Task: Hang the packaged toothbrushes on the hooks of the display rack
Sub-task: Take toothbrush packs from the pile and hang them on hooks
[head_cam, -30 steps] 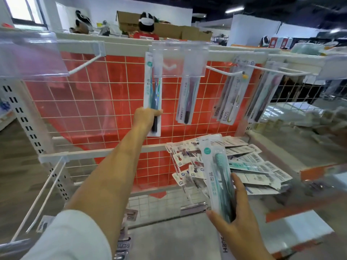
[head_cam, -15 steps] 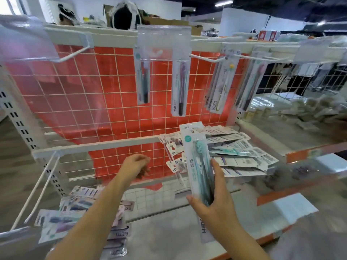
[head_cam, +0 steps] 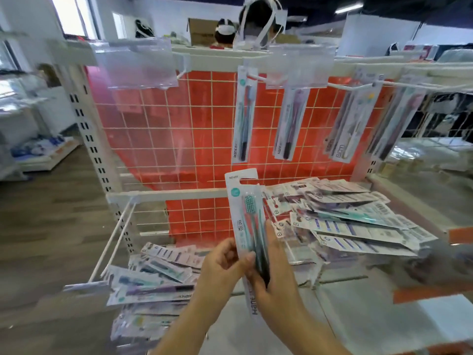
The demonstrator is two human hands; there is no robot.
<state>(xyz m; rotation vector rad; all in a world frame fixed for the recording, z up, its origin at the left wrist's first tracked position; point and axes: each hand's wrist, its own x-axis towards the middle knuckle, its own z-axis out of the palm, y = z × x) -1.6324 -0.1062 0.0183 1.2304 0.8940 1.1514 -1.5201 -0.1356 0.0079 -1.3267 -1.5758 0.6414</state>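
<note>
1. I hold a teal toothbrush in a clear plastic and white card pack (head_cam: 249,224) upright in front of me, so its hang hole at the top points up at the hooks.
2. My right hand (head_cam: 275,272) wraps round the lower part of the pack and carries it.
3. My left hand (head_cam: 222,262) pinches the pack's left edge to keep it straight.
4. Above, a white metal hook (head_cam: 256,76) on the white rack with the red wire grid back (head_cam: 194,129) has one pack already, so I think mine goes there.
5. The heap of other packs (head_cam: 345,216) lies on the shelf near my hands, easy to reach.
</note>
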